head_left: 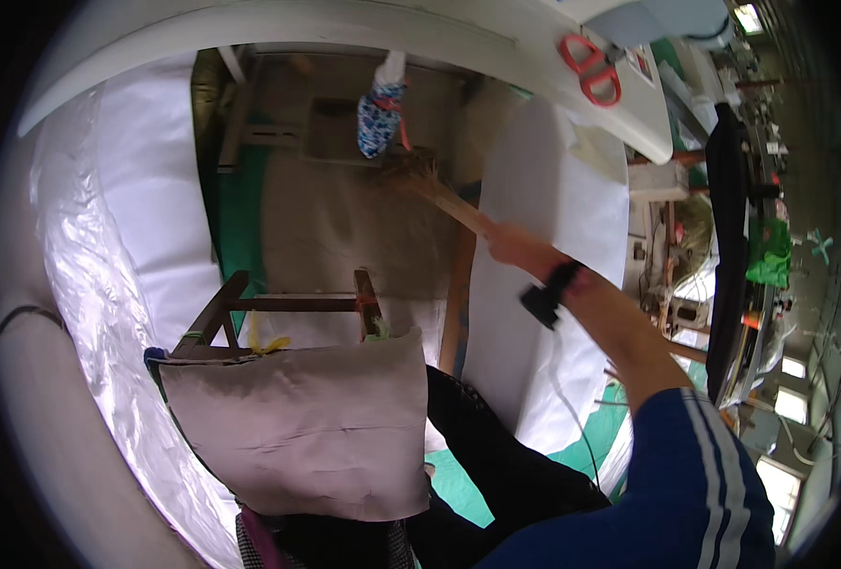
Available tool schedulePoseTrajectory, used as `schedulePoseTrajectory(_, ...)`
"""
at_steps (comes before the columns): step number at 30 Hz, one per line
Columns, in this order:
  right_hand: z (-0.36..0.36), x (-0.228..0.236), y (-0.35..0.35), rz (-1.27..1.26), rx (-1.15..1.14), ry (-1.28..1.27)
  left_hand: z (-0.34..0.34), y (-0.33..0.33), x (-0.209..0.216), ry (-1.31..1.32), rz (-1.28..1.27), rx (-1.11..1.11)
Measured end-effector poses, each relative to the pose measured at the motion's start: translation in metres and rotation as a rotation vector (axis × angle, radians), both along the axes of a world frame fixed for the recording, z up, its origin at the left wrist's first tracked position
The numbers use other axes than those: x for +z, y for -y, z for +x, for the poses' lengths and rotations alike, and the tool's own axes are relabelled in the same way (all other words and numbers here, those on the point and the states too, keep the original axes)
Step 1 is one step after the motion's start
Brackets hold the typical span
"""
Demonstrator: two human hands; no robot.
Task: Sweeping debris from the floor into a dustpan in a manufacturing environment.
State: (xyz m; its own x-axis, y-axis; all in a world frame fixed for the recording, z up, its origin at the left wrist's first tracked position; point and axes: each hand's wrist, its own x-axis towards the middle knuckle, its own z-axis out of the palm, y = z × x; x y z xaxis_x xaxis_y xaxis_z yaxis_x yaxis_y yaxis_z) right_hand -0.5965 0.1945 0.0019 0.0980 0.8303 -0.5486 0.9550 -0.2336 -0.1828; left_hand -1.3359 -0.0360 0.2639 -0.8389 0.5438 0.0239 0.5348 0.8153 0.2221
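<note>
My right hand is closed around the handle of a straw broom. The broom slants up and left from my fist, and its frayed, somewhat blurred bristles reach toward the brown floor under a white table. Just above the bristles hangs a blue-and-white floral cloth bundle with a red tie; what it covers is hidden. A black band with a small box sits on my right wrist, and a cable runs down from it. My left hand does not show.
A wooden stool with a pale cushion stands before me. White sheet material hangs at left, with more at right. Red-handled scissors lie on the white tabletop. Green cloth lies below.
</note>
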Motion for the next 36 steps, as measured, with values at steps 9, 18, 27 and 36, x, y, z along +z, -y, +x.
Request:
schedulePoseTrajectory(9, -0.090, 0.024, 0.155, -0.302, -0.334, -0.155, 0.017, -0.047, -0.008, 0.048, 0.035, -0.137)
schedulePoseTrajectory(18, -0.088, 0.135, 0.105, -0.205, -1.095, -0.718, 0.029, -0.072, -0.018, 0.061, 0.015, -0.218)
schedulePoseTrajectory(27, 0.014, -0.017, -0.125, -0.072, -0.731, -0.247, 0.043, -0.080, -0.037, 0.075, -0.003, -0.204)
schedulePoseTrajectory(36, 0.024, -0.111, -0.231, 0.146, -0.379, -0.043, 0.057, -0.080, -0.048, 0.072, -0.035, -0.144)
